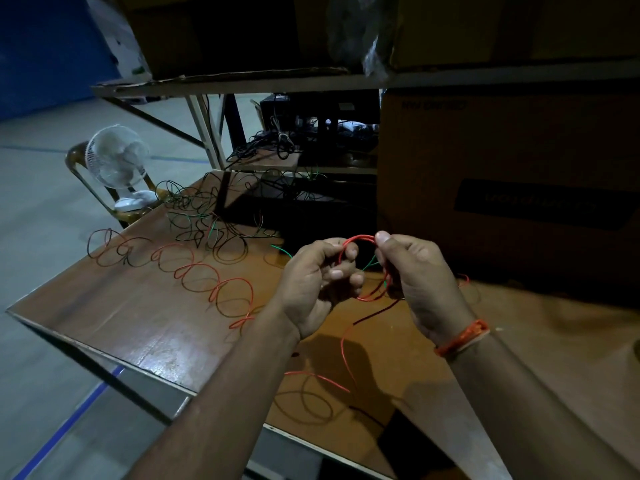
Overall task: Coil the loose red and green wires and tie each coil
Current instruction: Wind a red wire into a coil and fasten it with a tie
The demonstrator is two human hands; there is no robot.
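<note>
A big cardboard box [512, 188] fills the right side, standing on the wooden table [145, 317], whose glossy top runs from the left corner toward the near edge. A metal shelf [242, 83] crosses above, carrying more cartons. Off the table's far left corner a white fan [116, 161] sits on a chair. Loose loops of red wire [214, 282] trail across the tabletop from the left toward the hands, and a tangle of green wire [207, 220] lies farther back, near the table's far edge. Over the middle of the table the left hand [315, 285] has its fingers curled round one side of a small red coil [363, 268], while the right hand [415, 275] pinches the coil's other side, thumb on top; a tail of red wire hangs from the coil to the table. An orange thread band [462, 337] circles the right wrist.
</note>
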